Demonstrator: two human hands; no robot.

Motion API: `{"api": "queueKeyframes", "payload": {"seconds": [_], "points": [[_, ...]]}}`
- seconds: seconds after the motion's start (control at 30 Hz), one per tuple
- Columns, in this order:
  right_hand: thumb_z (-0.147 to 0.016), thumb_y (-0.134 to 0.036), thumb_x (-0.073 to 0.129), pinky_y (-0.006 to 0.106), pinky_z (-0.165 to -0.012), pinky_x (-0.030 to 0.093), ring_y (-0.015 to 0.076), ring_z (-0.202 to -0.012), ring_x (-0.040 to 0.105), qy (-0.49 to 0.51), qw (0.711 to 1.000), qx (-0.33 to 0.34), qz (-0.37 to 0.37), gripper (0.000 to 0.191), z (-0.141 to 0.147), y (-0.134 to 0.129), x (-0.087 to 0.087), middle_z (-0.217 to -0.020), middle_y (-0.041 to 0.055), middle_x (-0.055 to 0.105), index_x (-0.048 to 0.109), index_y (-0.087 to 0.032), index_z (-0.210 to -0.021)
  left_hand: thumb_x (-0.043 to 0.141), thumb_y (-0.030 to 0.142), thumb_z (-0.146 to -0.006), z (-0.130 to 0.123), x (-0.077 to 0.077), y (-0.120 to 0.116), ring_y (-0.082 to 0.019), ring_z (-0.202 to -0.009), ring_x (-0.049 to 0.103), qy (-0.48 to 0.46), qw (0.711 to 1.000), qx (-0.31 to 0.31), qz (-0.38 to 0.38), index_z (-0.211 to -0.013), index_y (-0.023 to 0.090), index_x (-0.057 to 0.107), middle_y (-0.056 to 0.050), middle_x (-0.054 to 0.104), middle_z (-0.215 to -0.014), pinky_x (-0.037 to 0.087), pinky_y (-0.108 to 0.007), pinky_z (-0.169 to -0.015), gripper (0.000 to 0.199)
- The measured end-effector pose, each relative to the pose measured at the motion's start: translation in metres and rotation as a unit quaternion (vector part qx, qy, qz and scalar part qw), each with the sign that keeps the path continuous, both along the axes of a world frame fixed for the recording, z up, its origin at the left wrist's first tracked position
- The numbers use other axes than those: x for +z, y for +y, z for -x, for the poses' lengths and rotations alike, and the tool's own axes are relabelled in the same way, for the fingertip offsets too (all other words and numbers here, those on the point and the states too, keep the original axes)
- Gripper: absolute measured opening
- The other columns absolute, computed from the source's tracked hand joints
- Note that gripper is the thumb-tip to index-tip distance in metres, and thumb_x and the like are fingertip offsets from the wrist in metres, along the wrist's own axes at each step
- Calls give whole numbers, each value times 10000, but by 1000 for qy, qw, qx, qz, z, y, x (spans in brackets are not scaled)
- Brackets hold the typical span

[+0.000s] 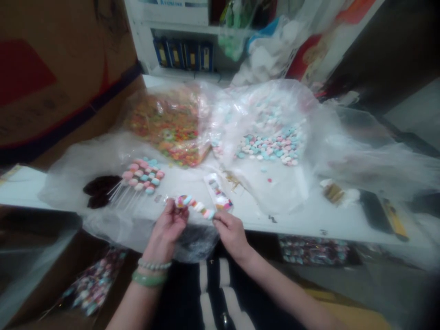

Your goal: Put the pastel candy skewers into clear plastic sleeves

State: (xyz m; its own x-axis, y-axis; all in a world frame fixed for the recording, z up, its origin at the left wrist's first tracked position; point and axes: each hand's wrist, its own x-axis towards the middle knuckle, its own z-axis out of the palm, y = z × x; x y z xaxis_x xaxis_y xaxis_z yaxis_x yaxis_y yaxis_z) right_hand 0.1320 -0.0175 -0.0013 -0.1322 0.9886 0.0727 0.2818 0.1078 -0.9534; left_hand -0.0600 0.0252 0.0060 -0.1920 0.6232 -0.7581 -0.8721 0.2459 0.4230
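Observation:
A skewer of pink, white and pale blue marshmallow-like sweets (198, 207) lies slantwise between my two hands above the table's front edge. My right hand (231, 230) pinches its right end. At the other end, the fingers of my left hand (172, 223) close on a small clear bag with a colourful print (179, 201), which appears to surround the skewer's tip. A similar printed bag (218, 192) rests on the table just beyond. To the left lies a bunch of sweet skewers (143, 176), their white sticks pointing toward me.
Behind stand large clear bags, one of orange and green sweets (168, 123), one of pastel sweets (271, 142). Gold twist ties (233, 179) lie mid-table. A yellow cutter (395, 220) sits at the right. Wrapped skewers fill a box (94, 279) below left.

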Motion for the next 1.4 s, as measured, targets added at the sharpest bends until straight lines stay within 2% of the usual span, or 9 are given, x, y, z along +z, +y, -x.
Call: {"api": "queueKeyframes", "payload": {"seconds": [0.3,0.43,0.73,0.83,0.97,1.1,1.23,1.3,1.4], "points": [[-908,-115,429,297,-626,374,208,-675,561,-298,927,20,-229,275,-9,-10,-5,-712,80,621,684,-190,-837,646,160,-869,-4,2,-6,-142,-616,639,142,983,20,-113,-752,147,630,-17,664,-687,579,-279,-611,119],[-925,-140,435,271,-619,376,180,-667,545,-296,933,33,-204,268,-11,-9,-9,-734,60,607,685,-206,-858,782,255,-736,-4,7,-8,-157,-613,637,208,965,-17,-161,-728,133,637,-7,648,-666,570,-291,-599,189],[-933,-176,446,254,-646,402,168,-689,548,-214,962,82,-150,250,-10,-6,-10,-761,46,585,678,-209,-844,817,248,-637,2,9,-8,-127,-584,608,282,953,-15,-108,-739,125,663,-14,656,-685,504,-216,-513,222],[-879,-178,478,266,-687,415,177,-744,568,-163,981,70,-73,205,-5,-3,-13,-778,40,617,664,-219,-802,822,277,-642,0,5,-11,-146,-604,628,279,953,-25,-113,-755,123,663,-31,671,-719,516,-234,-509,248],[-763,-234,541,258,-596,383,155,-644,504,18,992,31,124,132,-3,2,-11,-641,-11,544,573,-215,-636,790,240,-690,0,0,-15,-172,-644,652,250,963,-25,-94,-741,111,649,-44,678,-744,584,-314,-581,198],[-648,-294,615,221,-446,185,87,-461,307,201,926,21,319,123,-2,4,-8,-516,-57,419,542,-198,-630,759,166,-706,-2,-3,-15,-157,-620,637,243,966,-20,-87,-724,111,646,-27,665,-729,595,-324,-580,127],[-592,-284,632,217,-432,130,65,-413,263,209,889,38,405,135,1,3,-7,-503,-56,461,547,-193,-644,757,138,-724,-5,-5,-15,-135,-629,635,227,969,6,-96,-738,125,645,-9,659,-717,562,-252,-549,114],[-624,-268,612,223,-459,228,89,-458,345,158,925,43,344,91,3,1,-7,-522,-43,476,556,-195,-617,728,129,-761,-5,-7,-15,-119,-618,632,206,974,30,-86,-755,135,641,0,664,-721,535,-219,-527,87],[-708,-226,569,262,-612,376,149,-638,512,25,989,44,140,101,2,-1,-9,-635,-5,567,609,-207,-617,680,129,-811,-6,-11,-14,-120,-604,635,184,979,42,-71,-758,140,638,5,661,-705,519,-212,-506,69]]}}
